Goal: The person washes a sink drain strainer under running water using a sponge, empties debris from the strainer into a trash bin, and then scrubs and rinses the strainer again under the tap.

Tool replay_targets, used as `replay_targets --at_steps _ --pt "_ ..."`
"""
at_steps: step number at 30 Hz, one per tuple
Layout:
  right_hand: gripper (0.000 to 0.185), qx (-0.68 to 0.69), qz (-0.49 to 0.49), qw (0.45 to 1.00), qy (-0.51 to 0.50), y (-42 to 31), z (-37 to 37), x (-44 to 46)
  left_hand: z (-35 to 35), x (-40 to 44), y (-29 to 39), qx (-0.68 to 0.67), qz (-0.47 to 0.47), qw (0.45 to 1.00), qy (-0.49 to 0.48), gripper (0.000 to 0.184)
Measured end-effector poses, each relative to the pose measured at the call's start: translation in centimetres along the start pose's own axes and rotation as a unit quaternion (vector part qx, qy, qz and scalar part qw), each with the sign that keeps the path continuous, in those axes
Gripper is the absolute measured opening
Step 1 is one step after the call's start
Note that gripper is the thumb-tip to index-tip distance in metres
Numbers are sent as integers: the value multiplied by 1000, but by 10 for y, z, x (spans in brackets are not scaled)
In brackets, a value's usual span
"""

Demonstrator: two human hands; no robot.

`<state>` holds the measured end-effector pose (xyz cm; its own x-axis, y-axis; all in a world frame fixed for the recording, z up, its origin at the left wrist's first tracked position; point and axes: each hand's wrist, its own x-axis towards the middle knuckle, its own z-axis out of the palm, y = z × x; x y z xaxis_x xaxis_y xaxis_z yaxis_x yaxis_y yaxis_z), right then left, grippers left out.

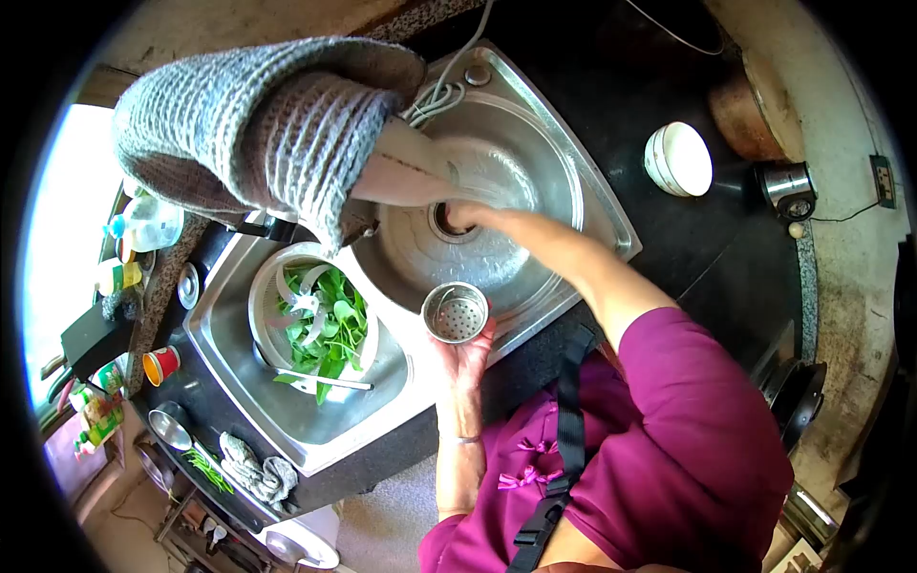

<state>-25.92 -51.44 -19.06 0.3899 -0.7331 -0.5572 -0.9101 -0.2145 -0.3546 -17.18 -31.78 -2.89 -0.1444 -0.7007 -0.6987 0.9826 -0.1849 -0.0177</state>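
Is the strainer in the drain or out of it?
Out: the strainer is up in the left hand, while the right hand reaches into the drain.

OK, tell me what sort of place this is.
Most likely a home kitchen: there is a steel double-basin sink, a heap of leafy greens in one basin, and white bowls on the dark counter.

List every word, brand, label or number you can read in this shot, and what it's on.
No text is readable.
Orange cup: printing too small.
Yellow item by the window: markings blurred.
Green-and-white packs: print blurred.
Small black box on the wall: face too small.
Metal strainer: no text I can make out.
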Motion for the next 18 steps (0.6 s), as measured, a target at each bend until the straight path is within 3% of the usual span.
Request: replay_targets --at_steps 4,7,8,9,10,11,12,15,17,18 --pt "29 78 -24 997 -5 28 3 -3 -13 6 0 -13 10 999 37 35" --pt "29 269 -272 921 71 46 46 20 -14 9 2 0 4 999 52 36" --pt "29 271 -272 920 72 46 49 22 -14 9 3 9 5 999 46 37" --pt "25 33 -334 939 78 47 51 25 -14 8 4 12 6 999 46 37" --pt "22 -206 -375 900 79 47 55 27 -14 7 5 12 7 1000 28 37" --pt "19 -433 -392 808 74 38 46 16 -15 5 6 11 8 1000 11 38" --pt "19 -431 -393 809 72 30 42 8 -17 4 6 11 7 1000 14 38" --pt "13 -125 -200 971 24 4 24 -3 -18 2 9 12 16 999 37 39" --pt "12 -89 -166 982 36 16 37 10 -14 1 6 -16 28 998 61 39" --pt "12 217 -74 973 -4 27 42 13 -16 4 5 -8 24 998 56 38"
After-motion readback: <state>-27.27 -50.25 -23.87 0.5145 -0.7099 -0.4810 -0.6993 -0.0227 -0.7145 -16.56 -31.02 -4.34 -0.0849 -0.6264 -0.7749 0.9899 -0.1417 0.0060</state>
